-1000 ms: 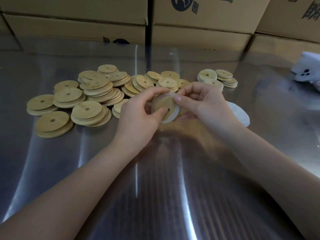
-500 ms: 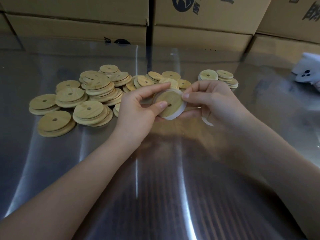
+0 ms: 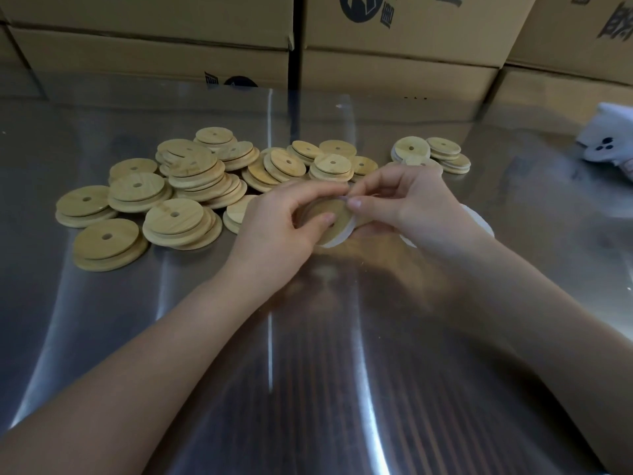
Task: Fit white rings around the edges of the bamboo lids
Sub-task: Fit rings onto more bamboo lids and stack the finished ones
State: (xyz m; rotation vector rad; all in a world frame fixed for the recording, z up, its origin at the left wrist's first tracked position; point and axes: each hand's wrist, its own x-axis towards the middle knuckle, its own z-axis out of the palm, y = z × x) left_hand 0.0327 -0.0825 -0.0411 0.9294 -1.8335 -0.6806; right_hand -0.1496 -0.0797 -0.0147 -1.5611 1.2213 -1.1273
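One bamboo lid [image 3: 330, 217] was in work, held low over the bench [image 3: 308, 371] between both hands, with a white ring [image 3: 339, 238] showing along its lower right edge. The left hand [image 3: 281, 224] was curled round the lid from the left, thumb laid across its face. The right hand [image 3: 407, 204] pinched the ring between thumb and forefinger at the lid's upper rim. I judged the fitting step to be near its end: the ring looked seated below, and the last stretch at the top still had to be pulled over and pressed in. That next move would call for a firm hold on the lid while the ring was eased round, without letting the seated part spring off. Half a second earlier the lid had been held higher and tipped toward me, with its centre hole in view. Now it lay flatter and the thumb hid the hole. To the left lay the heap of bare lids [image 3: 191, 180], and a few ringed lids [image 3: 431, 154] sat apart at the far right. A pale stack [image 3: 478, 219], probably spare rings, peeked out behind the right wrist, and cardboard boxes [image 3: 394, 63] stood along the back.
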